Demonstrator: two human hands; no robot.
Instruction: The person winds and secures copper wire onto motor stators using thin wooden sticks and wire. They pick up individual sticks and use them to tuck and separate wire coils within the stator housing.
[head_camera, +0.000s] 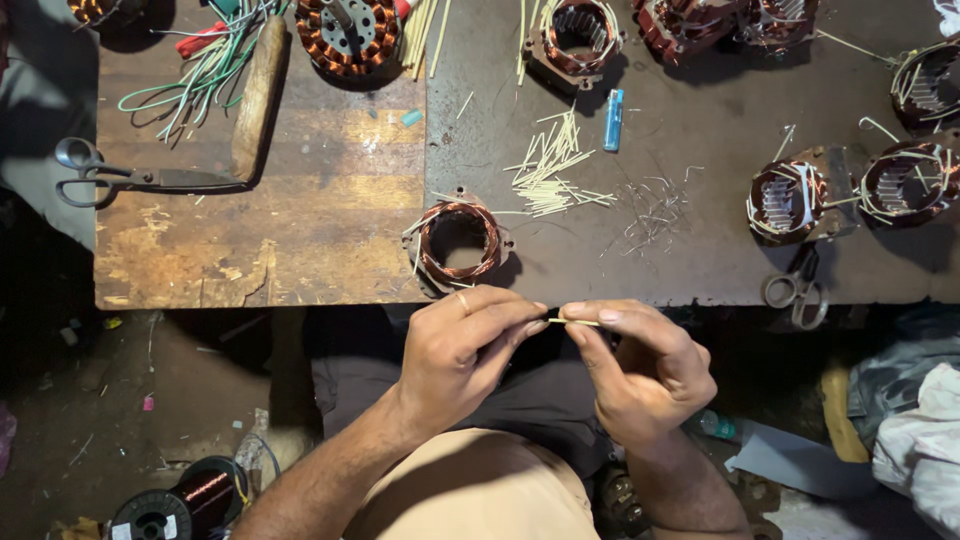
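My left hand and right hand pinch a thin pale sleeve between fingertips, off the worktop edge; a loose grip could drop it to the floor.

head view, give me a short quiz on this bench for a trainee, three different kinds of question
1. True or false: both hands pinch one thin pale stick.
2. Which thing lies nearest the hands on the bench? A) blue lighter B) copper-wound stator C) scissors
3. Fill in: a loose pile of pale sticks lies just to the ___ of that stator in the picture.

Key:
1. True: left hand and right hand hold the stick between their fingers.
2. B: the stator, not the lighter or scissors.
3. Right: the pile.
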